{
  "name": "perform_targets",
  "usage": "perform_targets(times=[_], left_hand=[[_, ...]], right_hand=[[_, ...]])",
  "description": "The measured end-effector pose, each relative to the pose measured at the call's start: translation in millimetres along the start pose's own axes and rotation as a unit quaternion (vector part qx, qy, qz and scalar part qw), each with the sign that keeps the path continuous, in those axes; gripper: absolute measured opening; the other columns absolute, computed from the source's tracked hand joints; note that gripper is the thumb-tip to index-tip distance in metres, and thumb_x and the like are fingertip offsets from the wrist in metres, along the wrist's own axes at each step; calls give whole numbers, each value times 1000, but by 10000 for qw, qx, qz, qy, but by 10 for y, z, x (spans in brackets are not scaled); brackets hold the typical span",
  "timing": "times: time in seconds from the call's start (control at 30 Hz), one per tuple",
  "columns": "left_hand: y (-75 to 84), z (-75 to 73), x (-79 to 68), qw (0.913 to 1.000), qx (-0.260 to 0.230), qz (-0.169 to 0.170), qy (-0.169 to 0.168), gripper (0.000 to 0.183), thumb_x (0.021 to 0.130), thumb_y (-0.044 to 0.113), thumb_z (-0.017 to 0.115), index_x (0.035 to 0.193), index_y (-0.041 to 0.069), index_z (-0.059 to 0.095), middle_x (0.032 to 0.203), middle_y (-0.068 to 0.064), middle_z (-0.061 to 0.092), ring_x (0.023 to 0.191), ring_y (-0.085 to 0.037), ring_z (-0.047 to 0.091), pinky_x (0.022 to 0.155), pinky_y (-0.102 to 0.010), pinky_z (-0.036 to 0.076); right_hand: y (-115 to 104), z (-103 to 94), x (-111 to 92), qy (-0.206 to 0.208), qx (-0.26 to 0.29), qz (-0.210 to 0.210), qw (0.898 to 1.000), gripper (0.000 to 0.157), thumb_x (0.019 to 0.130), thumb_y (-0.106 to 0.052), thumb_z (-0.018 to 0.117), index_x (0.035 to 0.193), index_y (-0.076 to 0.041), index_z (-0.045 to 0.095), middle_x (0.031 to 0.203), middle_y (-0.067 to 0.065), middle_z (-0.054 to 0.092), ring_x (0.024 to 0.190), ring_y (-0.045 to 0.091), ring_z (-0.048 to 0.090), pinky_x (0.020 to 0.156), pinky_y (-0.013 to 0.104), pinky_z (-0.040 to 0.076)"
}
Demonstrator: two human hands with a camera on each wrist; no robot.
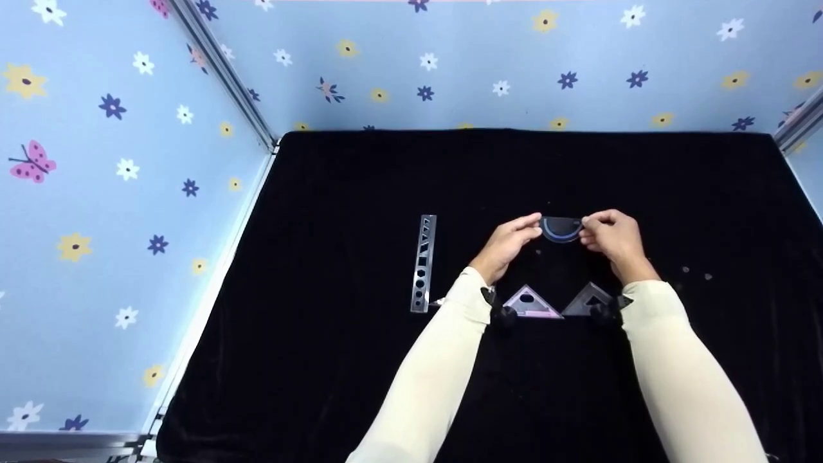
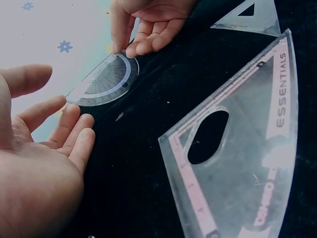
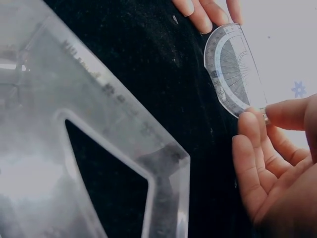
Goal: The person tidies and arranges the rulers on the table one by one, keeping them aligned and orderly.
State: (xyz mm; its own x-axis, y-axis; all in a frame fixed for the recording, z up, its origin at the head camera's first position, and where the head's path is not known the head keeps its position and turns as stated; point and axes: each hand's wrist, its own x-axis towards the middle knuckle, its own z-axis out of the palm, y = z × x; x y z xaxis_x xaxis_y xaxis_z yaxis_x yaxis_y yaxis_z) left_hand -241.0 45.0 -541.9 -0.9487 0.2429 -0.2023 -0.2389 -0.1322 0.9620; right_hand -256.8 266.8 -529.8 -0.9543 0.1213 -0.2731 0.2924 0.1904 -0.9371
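Note:
A clear half-round protractor [image 1: 562, 230] with a blue band is held between both hands, its straight edge away from the person. The right hand [image 1: 616, 243] pinches one corner between thumb [image 3: 287, 114] and fingers. At the opposite corner, the left hand [image 1: 508, 244] has its fairly straight fingertips [image 2: 72, 111] right at the edge, while its thumb [image 2: 34, 79] stands apart from the plastic. Nearer the person lie a clear set square with pink bands [image 1: 532, 305] and a plain clear set square [image 1: 584, 300], each partly hidden by a wrist camera.
Left of the hands lies a clear stencil ruler [image 1: 424, 263] with shaped cutouts. The tip of another clear piece [image 1: 438, 301] shows beside it, mostly under the left sleeve. Black cloth [image 1: 334, 360] covers the table, and flowered panels [image 1: 450, 64] enclose it at the back and sides.

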Motion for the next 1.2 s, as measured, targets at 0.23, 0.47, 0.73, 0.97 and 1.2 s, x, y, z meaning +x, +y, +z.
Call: perform_targets(times=[0.23,0.47,0.73,0.97,1.2], left_hand=[[-19,-7,-19,10000,20,87,4,49,109,9,65,156,-2,63,163,-17,65,152,-25,62,124,-29,53],[-20,-20,-26,9998,87,165,-56,48,110,13,65,156,-1,64,163,-16,65,148,-19,63,120,-25,53],[-24,-8,-38,9992,248,304,28,46,109,15,66,153,1,67,158,-13,70,139,-14,67,113,-23,54],[-41,-10,-41,9989,322,336,104,42,109,15,67,149,5,72,154,-9,74,136,-12,69,112,-21,55],[-48,-7,-33,9994,168,299,55,44,109,15,68,150,3,70,158,-13,71,141,-15,66,113,-22,54]], right_hand=[[1,11,-43,116,-54,52,9999,10,112,-18,61,107,-11,65,64,-19,70,60,-4,69,61,13,60],[-6,14,-27,97,-78,147,9998,13,114,-20,58,112,-8,62,63,-20,69,60,-5,67,61,12,59],[-2,12,-12,106,162,198,9996,9,111,-14,57,103,-13,61,62,-18,69,57,-5,68,59,13,59],[12,15,-5,172,256,216,9993,7,110,-13,58,103,-11,58,62,-18,69,56,-4,67,58,13,58],[23,2,3,140,374,216,9990,5,110,-13,59,107,-9,60,63,-17,71,57,-3,69,59,14,59]])
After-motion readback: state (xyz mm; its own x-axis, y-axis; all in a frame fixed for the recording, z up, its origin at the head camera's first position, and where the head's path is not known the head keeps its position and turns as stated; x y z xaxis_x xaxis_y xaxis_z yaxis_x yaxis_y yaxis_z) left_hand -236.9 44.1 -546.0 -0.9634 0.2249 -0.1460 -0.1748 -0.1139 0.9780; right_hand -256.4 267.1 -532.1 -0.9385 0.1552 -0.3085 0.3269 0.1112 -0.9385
